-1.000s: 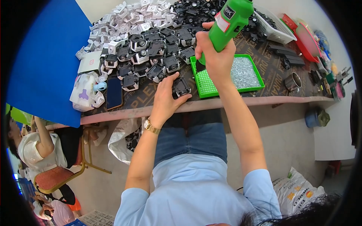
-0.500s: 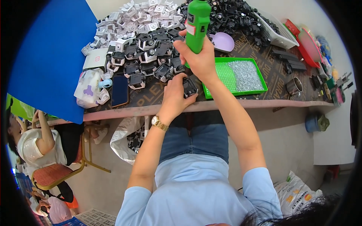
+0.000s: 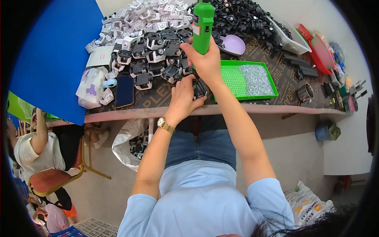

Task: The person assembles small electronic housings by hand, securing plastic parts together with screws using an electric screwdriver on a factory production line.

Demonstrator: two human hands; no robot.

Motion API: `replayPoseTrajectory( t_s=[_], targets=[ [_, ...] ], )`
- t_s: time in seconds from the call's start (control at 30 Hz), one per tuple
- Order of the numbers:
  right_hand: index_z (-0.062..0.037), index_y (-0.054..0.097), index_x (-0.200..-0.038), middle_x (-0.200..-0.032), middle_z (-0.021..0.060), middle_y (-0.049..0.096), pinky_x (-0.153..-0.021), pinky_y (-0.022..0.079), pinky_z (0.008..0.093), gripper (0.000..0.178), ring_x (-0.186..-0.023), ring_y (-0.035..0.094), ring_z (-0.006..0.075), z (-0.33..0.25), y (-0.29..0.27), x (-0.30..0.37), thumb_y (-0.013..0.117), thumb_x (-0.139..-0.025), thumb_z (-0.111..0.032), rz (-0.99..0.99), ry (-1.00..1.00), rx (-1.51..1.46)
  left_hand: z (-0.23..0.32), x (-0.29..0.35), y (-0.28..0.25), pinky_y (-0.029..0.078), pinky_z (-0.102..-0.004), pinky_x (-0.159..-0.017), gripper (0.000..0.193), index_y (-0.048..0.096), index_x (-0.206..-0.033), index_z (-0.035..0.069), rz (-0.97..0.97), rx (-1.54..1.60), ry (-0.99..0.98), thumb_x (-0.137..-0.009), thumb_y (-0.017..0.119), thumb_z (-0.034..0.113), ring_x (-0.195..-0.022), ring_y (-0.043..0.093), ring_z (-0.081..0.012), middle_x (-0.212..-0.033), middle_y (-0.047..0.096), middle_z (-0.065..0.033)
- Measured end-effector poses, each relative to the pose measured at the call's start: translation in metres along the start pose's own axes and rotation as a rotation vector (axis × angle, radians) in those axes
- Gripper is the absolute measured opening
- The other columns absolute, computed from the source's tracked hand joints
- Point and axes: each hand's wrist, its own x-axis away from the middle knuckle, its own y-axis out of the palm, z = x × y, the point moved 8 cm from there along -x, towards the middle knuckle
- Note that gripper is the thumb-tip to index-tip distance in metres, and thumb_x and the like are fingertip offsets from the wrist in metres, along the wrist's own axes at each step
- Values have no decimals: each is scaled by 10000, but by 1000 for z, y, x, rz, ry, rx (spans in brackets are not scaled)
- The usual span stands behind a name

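My right hand [image 3: 207,65] is wrapped around a green power screwdriver [image 3: 203,34], held upright over the table. The tool's lower end is hidden behind that hand and forearm. Just below, my left hand [image 3: 181,98], with a gold watch at its wrist, grips a small black plastic housing [image 3: 199,90] against the tabletop near the front edge. Beyond my left hand sit rows of black-and-white plastic housings [image 3: 154,55]. To the right of my forearm lies a green tray [image 3: 233,80], with small silvery screws [image 3: 258,77] heaped in its right part.
White parts [image 3: 146,17] and black parts [image 3: 237,19] are piled at the back. A purple dish [image 3: 233,44], a metal cup [image 3: 305,93] and a white basket [image 3: 294,43] stand to the right. A phone [image 3: 125,91] and a tissue pack [image 3: 91,91] lie left. Another person [image 3: 37,148] sits at far left.
The whole view has shifted slightly. Both hands keep their grips, and the screwdriver stays upright above the black housing with little visible movement.
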Motion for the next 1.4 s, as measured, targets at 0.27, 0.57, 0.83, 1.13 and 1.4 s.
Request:
replayPoseTrajectory(
  t_s=[0.27, 0.57, 0.83, 1.13, 1.4],
  targets=[
    [-38, 575, -1049, -780, 28, 625, -637, 480, 290, 422, -690, 565, 112, 6, -8, 5, 832, -787, -246, 63, -39, 115, 5, 1, -1, 391, -439, -838, 718, 440, -1302, 10, -13, 2, -5, -725, 785, 262, -1016, 505, -336, -1140, 528, -140],
    [-48, 556, -1096, -815, -13, 588, -569, 454, 240, 423, -653, 541, 72, -29, -14, 16, 820, -823, -233, 15, -92, -28, 11, 3, -3, 391, -416, -829, 694, 468, -1271, 60, 0, -27, -12, -686, 790, 248, -1038, 521, -320, -1156, 545, -111],
    [-31, 534, -1202, -741, -11, 588, -460, 411, 215, 427, -549, 529, 50, -51, -57, 12, 767, -860, -137, 46, -46, -20, 12, 4, -8, 399, -409, -823, 664, 490, -1260, 72, 62, -73, -39, -713, 798, 290, -1025, 535, -314, -1104, 558, -112],
    [-21, 535, -1215, -756, -3, 588, -467, 405, 224, 455, -547, 526, 59, -21, -75, 27, 778, -852, -148, 103, -37, -35, 16, 2, -4, 397, -409, -797, 674, 501, -1287, 80, 26, -140, -12, -719, 787, 303, -982, 521, -308, -1030, 533, -106],
    [-29, 539, -1189, -731, -4, 587, -471, 404, 224, 432, -540, 522, 59, -18, -74, 27, 781, -848, -138, 90, -45, -8, 15, 4, -4, 402, -409, -811, 680, 491, -1290, 82, 15, -134, -39, -717, 784, 300, -976, 523, -305, -1034, 528, -102]
  ],
)
